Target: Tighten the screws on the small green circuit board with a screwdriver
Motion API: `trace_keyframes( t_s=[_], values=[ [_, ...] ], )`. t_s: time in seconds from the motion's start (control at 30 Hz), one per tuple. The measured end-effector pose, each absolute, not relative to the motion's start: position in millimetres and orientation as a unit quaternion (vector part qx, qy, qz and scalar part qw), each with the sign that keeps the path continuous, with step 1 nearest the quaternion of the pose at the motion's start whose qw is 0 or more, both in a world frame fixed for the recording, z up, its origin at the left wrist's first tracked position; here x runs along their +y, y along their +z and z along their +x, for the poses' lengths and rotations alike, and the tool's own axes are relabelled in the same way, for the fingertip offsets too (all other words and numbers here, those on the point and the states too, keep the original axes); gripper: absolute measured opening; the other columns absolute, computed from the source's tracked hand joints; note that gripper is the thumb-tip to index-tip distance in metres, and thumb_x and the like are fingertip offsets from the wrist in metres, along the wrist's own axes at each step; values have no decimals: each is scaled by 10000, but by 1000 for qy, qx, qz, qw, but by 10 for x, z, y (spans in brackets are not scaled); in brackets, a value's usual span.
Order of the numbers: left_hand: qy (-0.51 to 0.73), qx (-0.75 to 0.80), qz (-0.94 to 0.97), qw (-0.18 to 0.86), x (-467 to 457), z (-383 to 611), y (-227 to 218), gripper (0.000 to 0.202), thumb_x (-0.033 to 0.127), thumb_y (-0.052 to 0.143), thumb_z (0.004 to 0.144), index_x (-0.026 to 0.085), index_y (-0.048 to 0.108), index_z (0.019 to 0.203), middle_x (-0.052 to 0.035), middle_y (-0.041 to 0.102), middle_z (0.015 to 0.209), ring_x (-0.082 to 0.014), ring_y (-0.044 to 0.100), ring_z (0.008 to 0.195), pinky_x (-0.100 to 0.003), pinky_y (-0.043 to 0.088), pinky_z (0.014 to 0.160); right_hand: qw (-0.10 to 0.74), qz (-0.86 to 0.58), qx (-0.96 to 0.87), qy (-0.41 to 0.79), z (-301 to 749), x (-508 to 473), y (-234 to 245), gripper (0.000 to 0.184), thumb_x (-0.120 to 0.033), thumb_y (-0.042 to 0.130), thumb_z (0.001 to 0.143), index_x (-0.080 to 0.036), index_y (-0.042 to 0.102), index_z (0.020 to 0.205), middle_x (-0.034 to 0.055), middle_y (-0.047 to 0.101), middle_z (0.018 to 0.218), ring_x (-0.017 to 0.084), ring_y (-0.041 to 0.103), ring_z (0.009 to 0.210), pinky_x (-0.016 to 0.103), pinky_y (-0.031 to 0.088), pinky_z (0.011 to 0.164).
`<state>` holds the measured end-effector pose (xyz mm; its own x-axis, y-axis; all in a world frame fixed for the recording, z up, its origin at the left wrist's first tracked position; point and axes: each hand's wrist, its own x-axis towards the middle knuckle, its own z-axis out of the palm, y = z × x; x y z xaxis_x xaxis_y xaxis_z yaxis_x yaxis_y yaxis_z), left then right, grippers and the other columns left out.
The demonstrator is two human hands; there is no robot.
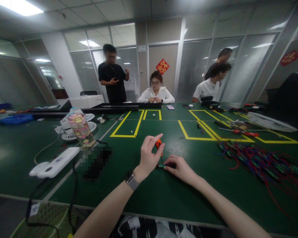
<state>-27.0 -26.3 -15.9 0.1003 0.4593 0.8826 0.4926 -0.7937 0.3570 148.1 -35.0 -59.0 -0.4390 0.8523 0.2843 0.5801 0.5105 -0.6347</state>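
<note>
My left hand, with a watch on its wrist, is closed around a small orange-handled screwdriver. Its index finger points forward past the handle, and its thumb lies along the near side. From the handle a thin shaft runs down to a small green circuit board on the table. Fingertips of my right hand pinch the board's right end and partly cover it. Whether the tip touches a screw is too small to tell.
On the green table, a heap of wired circuit boards lies right, near a red-handled screwdriver. A bottle and white device stand left. Yellow tape marks rectangles. A person in white sits opposite; others are behind.
</note>
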Motion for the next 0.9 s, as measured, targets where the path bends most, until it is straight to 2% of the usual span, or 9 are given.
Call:
trace_keyframes(
  t_s=[0.1, 0.3, 0.5, 0.63, 0.77, 0.9],
  values=[
    [-588, -324, -741, 18, -263, -273, -166, 273, 278, 577, 922, 218, 608, 1186, -23, 544, 872, -157, 545, 818, -284, 474, 743, 298, -441, -816, 226, 1480, -348, -602, 86, -156, 671, 796, -175, 744, 838, 40, 652, 836, 178, 612, 758, 282, 485, 696],
    [-573, -319, -754, -44, -291, -268, -169, 381, 189, 390, 987, 205, 465, 1360, -61, 609, 1031, -161, 580, 940, -302, 484, 842, 298, -441, -814, 233, 1478, -345, -588, 90, -151, 679, 791, -173, 747, 845, 37, 651, 829, 175, 616, 756, 276, 485, 692],
    [-585, -326, -743, -19, -256, -266, -178, 329, 223, 508, 947, 204, 533, 1275, -53, 629, 986, -164, 600, 883, -307, 500, 809, 303, -437, -811, 246, 1477, -358, -549, 95, -140, 674, 790, -175, 748, 838, 39, 658, 848, 173, 619, 761, 278, 498, 710],
    [-581, -317, -750, -13, -253, -266, -167, 295, 229, 520, 946, 207, 561, 1237, -44, 624, 949, -163, 601, 873, -297, 502, 786, 306, -442, -804, 255, 1483, -359, -542, 81, -156, 686, 786, -175, 750, 832, 37, 659, 840, 172, 617, 750, 276, 503, 698],
    [-571, -320, -755, -35, -267, -275, -153, 324, 203, 431, 979, 207, 530, 1288, -77, 642, 1062, -178, 615, 965, -318, 514, 833, 310, -439, -802, 262, 1492, -350, -554, 85, -160, 689, 782, -183, 754, 831, 31, 662, 841, 171, 620, 752, 277, 507, 704],
    [-579, -313, -752, -32, -272, -275, -146, 309, 193, 439, 975, 204, 547, 1264, -87, 648, 1127, -191, 616, 1040, -347, 518, 897, 313, -433, -802, 267, 1501, -340, -577, 86, -167, 686, 788, -180, 754, 838, 33, 665, 852, 173, 623, 756, 279, 506, 708]
  ],
)
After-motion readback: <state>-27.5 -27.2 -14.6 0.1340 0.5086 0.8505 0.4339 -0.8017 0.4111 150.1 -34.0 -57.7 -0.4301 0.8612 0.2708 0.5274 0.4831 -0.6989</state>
